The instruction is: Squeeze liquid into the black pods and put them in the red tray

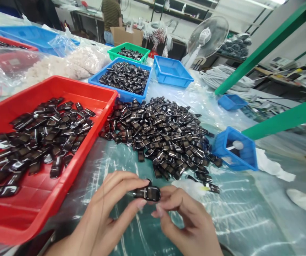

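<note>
Between thumb and fingers, my left hand point(112, 206) grips a small glossy black plastic piece point(147, 193) just above the sheet-covered table. My right hand point(186, 215) is closed at the piece's right end, its thumb and fingertips pinched together; whether they hold anything small there is hidden. Just beyond the hands lies a large heap of similar black pieces point(166, 135). To the left stands a red tray point(106, 103) with many more of these pieces spread inside.
Behind the heap are a filled blue tray point(92, 79), a green tray point(112, 54) and another blue tray point(172, 73). A small blue bin point(238, 156) stands right, near green posts point(283, 119). Plastic bags lie back left; a fan point(206, 37) and a person point(111, 17) are farther back.
</note>
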The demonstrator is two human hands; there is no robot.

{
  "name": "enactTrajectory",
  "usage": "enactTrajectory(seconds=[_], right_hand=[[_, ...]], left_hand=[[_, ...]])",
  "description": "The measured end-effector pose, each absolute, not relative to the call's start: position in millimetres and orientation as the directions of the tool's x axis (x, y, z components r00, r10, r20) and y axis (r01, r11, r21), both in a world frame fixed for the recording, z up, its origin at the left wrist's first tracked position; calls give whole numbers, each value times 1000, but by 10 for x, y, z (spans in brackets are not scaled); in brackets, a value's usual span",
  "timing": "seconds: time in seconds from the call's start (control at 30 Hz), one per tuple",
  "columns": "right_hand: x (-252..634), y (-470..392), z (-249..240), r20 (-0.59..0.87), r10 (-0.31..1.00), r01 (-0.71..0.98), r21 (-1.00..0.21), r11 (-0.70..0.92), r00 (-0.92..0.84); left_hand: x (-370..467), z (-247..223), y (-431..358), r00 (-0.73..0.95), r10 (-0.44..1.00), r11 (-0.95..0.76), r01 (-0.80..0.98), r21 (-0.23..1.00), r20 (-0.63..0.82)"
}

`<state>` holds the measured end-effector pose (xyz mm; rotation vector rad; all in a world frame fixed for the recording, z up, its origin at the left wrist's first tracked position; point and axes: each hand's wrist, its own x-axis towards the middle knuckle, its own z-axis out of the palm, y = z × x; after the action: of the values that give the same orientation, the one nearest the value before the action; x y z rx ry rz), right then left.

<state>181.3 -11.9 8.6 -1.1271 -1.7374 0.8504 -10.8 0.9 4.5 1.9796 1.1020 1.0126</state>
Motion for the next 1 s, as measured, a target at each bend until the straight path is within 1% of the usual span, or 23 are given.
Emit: enactTrajectory(seconds=[0.13, 0.3, 0.37, 0.47, 0.53, 0.6, 0.73, 0.8, 0.87, 0.93, 1.0], right_hand=[[1790, -120, 87, 311, 920, 413, -825, 385, -237], [1756, -155, 1, 373, 860, 528, -680, 508, -347], [1739, -173, -53, 382, 845, 570, -624, 534, -374], [1685, -170, -109, 388, 836, 616, -566, 549, -389], [1624, -148, -127, 391, 836, 644, -536, 547, -385], [1546, -116, -131, 381, 846, 683, -505, 528, -373], [1408, -40, -120, 306, 869, 749, -445, 491, -388], [1382, -6, -107, 266, 876, 756, -443, 482, -403], [1391, 19, -83, 251, 882, 743, -475, 471, -399], [1425, 35, -37, 254, 888, 701, -545, 459, -384], [1473, 41, 38, 256, 896, 630, -641, 439, -364]], left_hand=[[-104, 49, -6, 317, 888, -440, 375, 816, 333], [-96, 82, 11, 267, 904, -419, 397, 817, 334], [-103, 103, 34, 197, 919, -393, 415, 821, 341], [-121, 139, 61, 21, 938, -321, 429, 844, 346], [-130, 159, 61, -64, 938, -284, 416, 864, 340], [-130, 168, 46, -69, 938, -286, 404, 869, 341], [-109, 170, 6, 31, 928, -352, 400, 846, 372], [-102, 171, -6, 51, 923, -369, 398, 840, 382], [-105, 171, -8, 63, 923, -374, 391, 841, 380], [-113, 170, -4, 74, 924, -374, 375, 848, 375], [-121, 166, 1, 93, 923, -381, 364, 850, 374]])
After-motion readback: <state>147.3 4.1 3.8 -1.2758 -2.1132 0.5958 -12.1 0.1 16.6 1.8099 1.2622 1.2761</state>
